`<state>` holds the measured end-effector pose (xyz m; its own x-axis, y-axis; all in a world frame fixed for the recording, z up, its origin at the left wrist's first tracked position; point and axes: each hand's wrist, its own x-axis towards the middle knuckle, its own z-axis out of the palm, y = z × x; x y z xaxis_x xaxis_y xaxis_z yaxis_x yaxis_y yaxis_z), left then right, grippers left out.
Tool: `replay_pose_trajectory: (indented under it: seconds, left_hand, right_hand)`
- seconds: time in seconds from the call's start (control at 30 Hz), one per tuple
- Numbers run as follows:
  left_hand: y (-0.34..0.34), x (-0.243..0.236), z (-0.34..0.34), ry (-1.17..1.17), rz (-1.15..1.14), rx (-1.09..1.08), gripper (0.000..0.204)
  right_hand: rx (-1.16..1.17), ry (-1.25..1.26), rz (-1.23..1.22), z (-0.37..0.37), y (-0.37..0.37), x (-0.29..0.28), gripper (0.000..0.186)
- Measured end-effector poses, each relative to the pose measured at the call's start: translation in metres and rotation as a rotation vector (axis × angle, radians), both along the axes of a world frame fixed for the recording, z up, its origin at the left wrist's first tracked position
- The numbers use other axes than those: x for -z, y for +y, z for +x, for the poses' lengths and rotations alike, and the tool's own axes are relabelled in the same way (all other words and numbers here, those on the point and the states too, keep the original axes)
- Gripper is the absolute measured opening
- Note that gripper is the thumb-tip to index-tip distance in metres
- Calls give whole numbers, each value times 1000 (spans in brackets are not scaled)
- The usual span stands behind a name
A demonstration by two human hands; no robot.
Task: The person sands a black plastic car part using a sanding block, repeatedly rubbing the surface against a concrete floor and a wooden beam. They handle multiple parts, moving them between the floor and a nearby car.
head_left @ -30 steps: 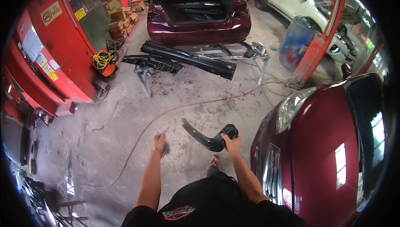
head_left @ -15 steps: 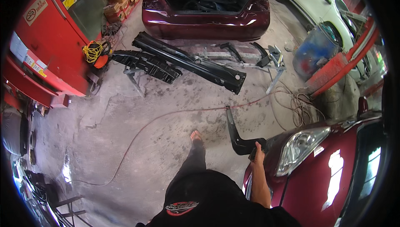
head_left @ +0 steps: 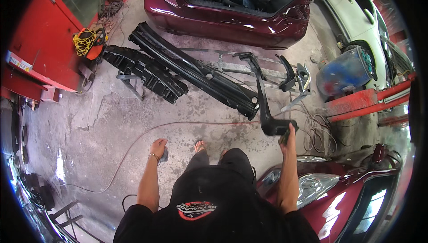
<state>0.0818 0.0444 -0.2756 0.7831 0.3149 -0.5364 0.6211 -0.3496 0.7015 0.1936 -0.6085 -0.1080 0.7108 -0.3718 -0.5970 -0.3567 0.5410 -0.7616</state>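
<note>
My right hand (head_left: pixel 289 137) is closed round the short end of a black L-shaped plastic trim piece (head_left: pixel 273 126). Its long arm points away from me, and its far tip overlaps a black trim piece (head_left: pixel 246 56) on the metal rack in view. My left hand (head_left: pixel 158 147) hangs low on the left with its fingers curled. Something small and dark grey (head_left: pixel 165 155) shows beside it, too indistinct to name. On the rack (head_left: pixel 218 64) lie a long black panel (head_left: pixel 196 71), a ribbed black panel (head_left: pixel 147 73) and a curved black trim piece (head_left: pixel 287 74).
A dark red car (head_left: pixel 223 26) with an open trunk stands beyond the rack. Another red car (head_left: pixel 330 198) is close at my right. A blue drum (head_left: pixel 342 73) and red lift arm (head_left: pixel 356 105) stand right. A thin red hose (head_left: pixel 147 131) crosses the floor.
I have moved forward toward the rack, and the right hand has carried the trim piece along. My left hand has come into view. The near red car sits lower in the picture.
</note>
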Motion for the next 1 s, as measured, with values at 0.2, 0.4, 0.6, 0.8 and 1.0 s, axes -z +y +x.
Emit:
replay_pose_trajectory:
  seconds: [0.2,0.4,0.6,0.8,1.0]
  left_hand:
    - [-33,-6,23,109,173,-6,43]
    - [-51,9,-165,382,682,450,39]
    - [-198,-108,-211,913,147,-255,42]
    - [-293,-174,-148,948,46,-523,41]
    - [-305,-183,-86,897,24,-538,39]
  right_hand:
    - [-248,43,116,243,54,38,38]
    - [-312,302,176,433,102,148,51]
    - [-238,521,190,518,118,227,49]
    - [-400,558,93,547,153,277,59]
    - [-605,724,-458,579,123,311,110]
